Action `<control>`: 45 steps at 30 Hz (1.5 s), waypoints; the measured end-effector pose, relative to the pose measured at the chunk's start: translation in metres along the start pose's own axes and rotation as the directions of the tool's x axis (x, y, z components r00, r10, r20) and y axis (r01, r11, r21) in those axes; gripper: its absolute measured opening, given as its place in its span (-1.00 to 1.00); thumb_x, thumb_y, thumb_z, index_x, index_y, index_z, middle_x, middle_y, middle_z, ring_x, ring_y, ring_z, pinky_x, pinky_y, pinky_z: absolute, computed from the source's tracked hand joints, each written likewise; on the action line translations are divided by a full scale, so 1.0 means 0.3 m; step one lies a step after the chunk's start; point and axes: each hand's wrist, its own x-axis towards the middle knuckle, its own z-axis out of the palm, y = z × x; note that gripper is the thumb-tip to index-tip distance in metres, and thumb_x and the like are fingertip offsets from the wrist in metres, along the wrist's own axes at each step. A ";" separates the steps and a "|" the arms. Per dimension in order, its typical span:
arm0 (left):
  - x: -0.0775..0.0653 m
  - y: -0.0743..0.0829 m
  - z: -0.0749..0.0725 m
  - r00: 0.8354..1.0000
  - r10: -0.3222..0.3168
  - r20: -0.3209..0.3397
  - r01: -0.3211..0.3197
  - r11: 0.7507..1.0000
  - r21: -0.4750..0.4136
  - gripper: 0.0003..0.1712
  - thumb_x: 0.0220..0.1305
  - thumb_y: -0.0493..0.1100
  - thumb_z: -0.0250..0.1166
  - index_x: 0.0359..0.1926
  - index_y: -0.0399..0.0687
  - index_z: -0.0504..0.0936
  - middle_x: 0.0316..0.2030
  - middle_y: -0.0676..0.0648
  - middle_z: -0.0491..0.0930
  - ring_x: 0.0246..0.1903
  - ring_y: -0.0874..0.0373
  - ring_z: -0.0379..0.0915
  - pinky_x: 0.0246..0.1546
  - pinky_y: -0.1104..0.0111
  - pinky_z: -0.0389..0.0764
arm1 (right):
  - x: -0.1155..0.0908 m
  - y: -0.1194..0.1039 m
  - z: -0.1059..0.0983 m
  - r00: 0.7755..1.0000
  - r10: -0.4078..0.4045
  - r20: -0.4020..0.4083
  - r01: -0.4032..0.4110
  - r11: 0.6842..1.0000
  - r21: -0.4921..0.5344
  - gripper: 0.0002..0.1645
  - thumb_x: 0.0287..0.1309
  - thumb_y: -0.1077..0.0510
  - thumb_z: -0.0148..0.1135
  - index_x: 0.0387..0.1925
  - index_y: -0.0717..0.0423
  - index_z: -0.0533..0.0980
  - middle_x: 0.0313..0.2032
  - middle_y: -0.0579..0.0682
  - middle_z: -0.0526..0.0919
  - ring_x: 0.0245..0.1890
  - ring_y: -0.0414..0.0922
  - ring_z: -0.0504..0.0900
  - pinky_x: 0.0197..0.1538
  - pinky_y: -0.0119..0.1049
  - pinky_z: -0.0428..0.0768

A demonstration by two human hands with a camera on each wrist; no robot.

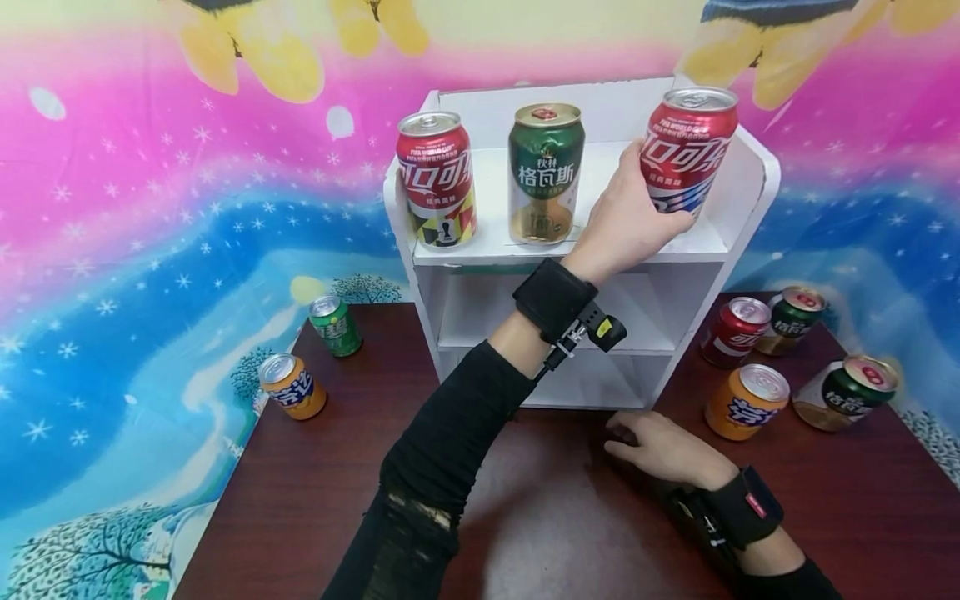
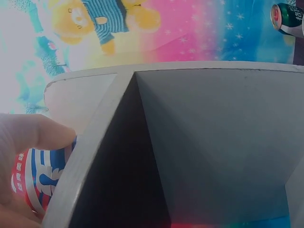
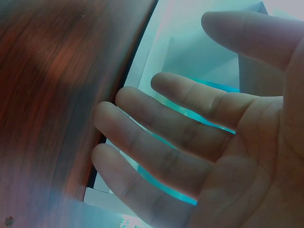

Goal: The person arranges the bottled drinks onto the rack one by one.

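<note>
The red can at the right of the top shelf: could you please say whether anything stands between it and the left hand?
Nothing visible does: the left hand holds the red can. The green can on the shelf stands left of them in the head view, not between.

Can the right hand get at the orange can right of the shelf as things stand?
Likely yes: the right hand is empty with fingers spread, and the orange can stands nearby on the table, with nothing visible between them in the head view.
</note>
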 end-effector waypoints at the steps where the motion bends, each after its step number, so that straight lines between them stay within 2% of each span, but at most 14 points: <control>1: 0.000 0.001 0.000 1.000 0.002 -0.001 -0.002 1.000 0.003 0.05 0.05 -0.03 0.42 0.42 0.09 -0.06 0.17 0.17 0.27 0.09 0.41 0.23 0.13 0.51 0.27 | 0.000 -0.001 -0.001 1.000 0.002 -0.001 -0.002 1.000 -0.003 -0.55 0.21 -0.11 0.20 -0.03 0.12 0.54 -0.25 -0.15 0.59 -0.33 -0.22 0.49 -0.22 -0.22 0.54; 13: -0.007 0.001 0.004 1.000 0.024 -0.020 -0.022 0.997 0.069 0.02 0.01 0.03 0.45 0.38 0.06 0.03 0.10 0.14 0.29 0.06 0.39 0.22 0.08 0.52 0.29 | -0.004 0.003 0.001 1.000 -0.004 -0.003 0.004 1.000 0.010 -0.55 0.21 -0.11 0.20 -0.03 0.12 0.54 -0.24 -0.15 0.60 -0.33 -0.23 0.49 -0.23 -0.24 0.54; 20: -0.007 0.002 0.002 1.000 0.012 -0.015 -0.011 0.998 0.057 0.05 0.01 0.07 0.45 0.39 0.07 0.00 0.10 0.14 0.28 0.04 0.39 0.21 0.05 0.51 0.32 | -0.003 0.003 0.003 1.000 -0.008 -0.011 0.008 1.000 0.008 -0.55 0.21 -0.12 0.20 -0.03 0.12 0.54 -0.24 -0.15 0.60 -0.32 -0.23 0.49 -0.23 -0.23 0.53; 26: -0.002 0.000 -0.004 1.000 0.019 0.010 -0.019 1.000 0.001 0.05 0.03 -0.01 0.43 0.41 0.05 -0.03 0.14 0.14 0.31 0.06 0.39 0.28 0.05 0.54 0.31 | 0.000 0.003 0.002 1.000 -0.003 -0.005 0.003 1.000 0.006 -0.55 0.21 -0.11 0.20 -0.04 0.13 0.54 -0.24 -0.14 0.60 -0.32 -0.22 0.50 -0.21 -0.21 0.54; 31: -0.006 -0.003 -0.006 1.000 0.001 0.023 -0.001 1.000 0.013 0.05 0.06 -0.01 0.40 0.43 0.08 -0.06 0.18 0.15 0.31 0.08 0.39 0.28 0.08 0.51 0.32 | 0.003 0.004 0.003 1.000 0.019 0.002 -0.019 1.000 0.009 -0.55 0.20 -0.11 0.21 -0.04 0.12 0.55 -0.23 -0.13 0.60 -0.31 -0.22 0.50 -0.20 -0.18 0.54; 40: -0.005 0.001 -0.009 0.999 0.032 0.025 -0.032 0.999 0.000 0.00 0.06 -0.02 0.41 0.40 0.04 0.01 0.16 0.16 0.29 0.07 0.41 0.25 0.09 0.53 0.30 | 0.004 0.004 -0.002 1.000 0.013 0.000 -0.013 1.000 0.015 -0.55 0.20 -0.12 0.21 -0.03 0.10 0.55 -0.23 -0.14 0.60 -0.31 -0.21 0.49 -0.19 -0.18 0.53; 45: -0.004 0.000 -0.001 0.999 0.034 0.017 -0.034 0.999 0.028 -0.04 0.05 -0.01 0.42 0.37 0.03 0.07 0.12 0.15 0.30 0.04 0.41 0.25 0.06 0.55 0.30 | -0.003 0.003 -0.003 1.000 0.007 0.002 -0.007 1.000 0.017 -0.55 0.21 -0.12 0.20 -0.03 0.12 0.55 -0.24 -0.14 0.60 -0.33 -0.22 0.49 -0.21 -0.21 0.54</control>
